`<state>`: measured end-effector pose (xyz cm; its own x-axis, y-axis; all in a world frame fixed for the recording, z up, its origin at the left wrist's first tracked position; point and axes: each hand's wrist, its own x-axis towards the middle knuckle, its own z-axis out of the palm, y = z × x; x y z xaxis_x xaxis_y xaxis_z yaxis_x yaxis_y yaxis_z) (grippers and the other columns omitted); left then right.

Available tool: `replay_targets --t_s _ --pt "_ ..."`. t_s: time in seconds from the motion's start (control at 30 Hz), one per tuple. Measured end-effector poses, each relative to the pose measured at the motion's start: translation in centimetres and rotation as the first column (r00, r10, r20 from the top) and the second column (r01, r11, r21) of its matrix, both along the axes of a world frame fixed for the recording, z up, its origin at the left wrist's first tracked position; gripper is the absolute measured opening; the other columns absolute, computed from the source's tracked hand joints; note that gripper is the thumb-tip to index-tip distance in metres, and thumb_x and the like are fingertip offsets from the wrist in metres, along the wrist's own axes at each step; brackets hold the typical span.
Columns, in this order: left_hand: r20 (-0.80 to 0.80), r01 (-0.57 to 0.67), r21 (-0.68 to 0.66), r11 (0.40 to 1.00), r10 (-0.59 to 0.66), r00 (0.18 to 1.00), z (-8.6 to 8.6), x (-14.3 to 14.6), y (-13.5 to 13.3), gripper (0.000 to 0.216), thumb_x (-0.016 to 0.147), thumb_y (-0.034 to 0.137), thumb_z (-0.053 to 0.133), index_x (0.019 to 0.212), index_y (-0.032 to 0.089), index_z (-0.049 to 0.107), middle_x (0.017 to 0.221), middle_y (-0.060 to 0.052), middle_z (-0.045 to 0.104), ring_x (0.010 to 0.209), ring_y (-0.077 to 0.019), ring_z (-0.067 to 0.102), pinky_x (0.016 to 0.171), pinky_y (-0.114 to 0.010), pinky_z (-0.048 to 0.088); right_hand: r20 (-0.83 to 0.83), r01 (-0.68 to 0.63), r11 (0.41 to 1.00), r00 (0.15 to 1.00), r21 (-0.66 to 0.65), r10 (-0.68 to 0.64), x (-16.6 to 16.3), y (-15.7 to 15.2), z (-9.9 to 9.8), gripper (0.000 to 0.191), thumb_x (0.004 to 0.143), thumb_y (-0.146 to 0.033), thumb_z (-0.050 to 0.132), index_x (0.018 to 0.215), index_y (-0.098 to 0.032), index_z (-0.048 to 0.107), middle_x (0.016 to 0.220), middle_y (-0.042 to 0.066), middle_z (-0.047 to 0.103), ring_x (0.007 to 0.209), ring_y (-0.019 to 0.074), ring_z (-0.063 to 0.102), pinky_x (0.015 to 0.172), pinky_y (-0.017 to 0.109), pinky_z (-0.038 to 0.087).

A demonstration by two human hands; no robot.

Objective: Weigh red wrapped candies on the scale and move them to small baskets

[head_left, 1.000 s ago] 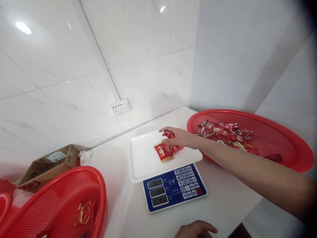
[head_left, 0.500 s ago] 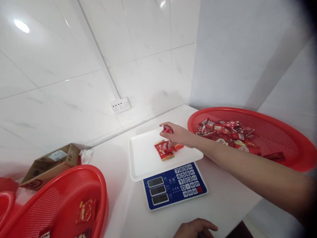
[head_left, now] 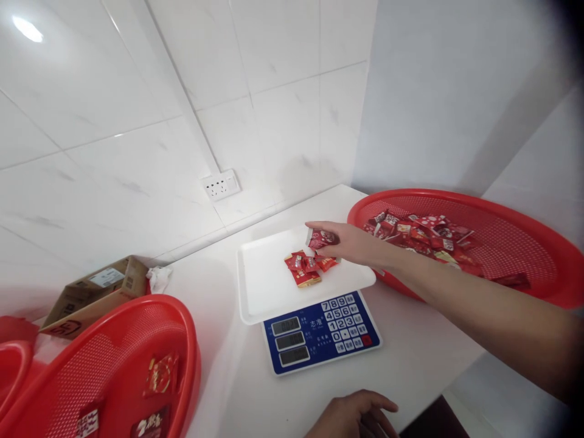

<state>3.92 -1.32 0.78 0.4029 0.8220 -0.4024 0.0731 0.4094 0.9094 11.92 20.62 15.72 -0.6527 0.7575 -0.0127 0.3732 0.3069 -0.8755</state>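
Observation:
My right hand [head_left: 347, 242] reaches over the white tray [head_left: 264, 286] of a blue electronic scale [head_left: 319, 337], its fingers closed on red candy packets [head_left: 322, 238]. A small heap of red packets [head_left: 306, 267] lies on the tray just below that hand. Behind my wrist stands a red mesh basket [head_left: 502, 243] filled with several red wrapped candies [head_left: 413, 234]. My left hand [head_left: 353, 417] rests at the bottom edge on the white counter, fingers curled loosely, holding nothing that I can see.
A second red basket [head_left: 114, 365] at the lower left holds a few packets [head_left: 159, 374]. Behind it sit a cardboard box [head_left: 91, 295] and a crumpled white tissue [head_left: 159, 280]. A wall socket [head_left: 221, 184] is on the tiled wall.
My right hand has lifted slightly and shifted right above the tray, still gripping packets. The heap on the tray looks a little larger. The view has tilted down a bit.

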Motion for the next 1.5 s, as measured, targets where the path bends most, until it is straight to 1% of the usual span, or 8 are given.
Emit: replay_targets --t_s 0.2,0.43,0.6,0.9,1.2,1.3,1.4,1.5 --pt "0.029 -0.024 0.022 0.999 0.023 0.999 1.1 -0.1 -0.4 0.065 0.062 0.051 0.072 0.118 0.019 0.057 0.100 -0.010 0.067 0.088 -0.0219 0.062 0.081 -0.038 0.046 -0.036 0.014 0.999 0.999 0.037 -0.013 -1.0 -0.7 0.1 0.065 0.069 -0.031 0.068 0.129 -0.022 0.045 0.091 0.004 0.065 0.081 0.0209 0.061 0.075 0.036 0.050" --pt "0.022 -0.041 0.070 0.997 0.040 0.999 2.2 -0.2 -0.7 0.053 0.070 0.038 0.070 0.118 0.020 0.057 0.100 -0.008 0.067 0.085 -0.0181 0.061 0.077 -0.032 0.046 -0.019 -0.042 0.988 0.999 0.147 0.045 -1.2 -1.8 0.4 0.033 0.074 -0.034 0.063 0.105 -0.026 0.055 0.076 -0.003 0.061 0.070 0.0159 0.057 0.066 0.029 0.045" --pt "0.024 -0.056 0.062 0.997 0.054 0.998 2.2 -0.2 -0.7 0.050 0.070 0.035 0.070 0.117 0.020 0.058 0.098 -0.008 0.067 0.084 -0.0175 0.061 0.077 -0.032 0.046 -0.119 -0.074 0.991 0.989 0.108 0.087 -1.3 -2.3 0.5 0.025 0.077 -0.031 0.060 0.101 -0.025 0.057 0.097 0.000 0.066 0.084 0.0179 0.061 0.075 0.030 0.047" --pt "0.019 -0.038 0.058 0.998 0.037 0.999 2.1 -0.3 -0.6 0.052 0.069 0.035 0.070 0.117 0.020 0.058 0.097 -0.007 0.067 0.084 -0.0176 0.061 0.078 -0.033 0.046 0.013 -0.109 0.966 0.994 0.233 0.109 -2.0 -2.1 -0.7 0.048 0.080 -0.036 0.057 0.128 -0.031 0.049 0.130 0.002 0.054 0.106 0.0244 0.057 0.093 0.041 0.044" --pt "0.049 -0.040 0.070 0.997 0.036 0.998 2.1 -0.4 -0.7 0.055 0.068 0.040 0.071 0.118 0.020 0.057 0.099 -0.009 0.068 0.085 -0.0186 0.061 0.079 -0.034 0.046 -0.061 0.208 0.866 0.977 0.455 -0.203 5.2 -5.2 -0.7 0.029 0.082 -0.039 0.050 0.105 -0.028 0.065 0.108 0.004 0.068 0.103 0.0261 0.061 0.091 0.043 0.047" --pt "0.046 -0.051 0.071 0.996 0.048 0.998 1.9 -0.4 -0.7 0.054 0.068 0.038 0.071 0.118 0.020 0.058 0.099 -0.009 0.067 0.086 -0.0186 0.061 0.079 -0.034 0.046 -0.110 0.459 0.764 0.879 0.452 -0.463 8.7 -6.6 -3.0 0.027 0.078 -0.043 0.053 0.096 -0.028 0.068 0.100 0.003 0.071 0.098 0.0268 0.064 0.089 0.044 0.049" --pt "0.045 -0.055 0.063 0.997 0.052 0.998 2.0 -0.3 -0.6 0.053 0.069 0.038 0.071 0.117 0.020 0.058 0.099 -0.008 0.067 0.087 -0.0185 0.060 0.080 -0.034 0.046 -0.159 0.698 0.620 0.700 0.358 -0.696 11.6 -7.5 -5.8 0.024 0.075 -0.045 0.058 0.092 -0.033 0.069 0.092 0.003 0.073 0.097 0.0290 0.064 0.089 0.046 0.048" --pt "0.046 -0.058 0.053 0.997 0.056 0.997 2.1 -0.3 -0.6 0.053 0.069 0.038 0.071 0.117 0.020 0.058 0.098 -0.008 0.067 0.086 -0.0185 0.060 0.080 -0.034 0.046 -0.145 0.740 0.613 0.663 0.277 -0.734 13.1 -8.0 -7.4 0.025 0.072 -0.047 0.060 0.091 -0.034 0.068 0.086 0.004 0.074 0.091 0.0310 0.066 0.086 0.048 0.050"
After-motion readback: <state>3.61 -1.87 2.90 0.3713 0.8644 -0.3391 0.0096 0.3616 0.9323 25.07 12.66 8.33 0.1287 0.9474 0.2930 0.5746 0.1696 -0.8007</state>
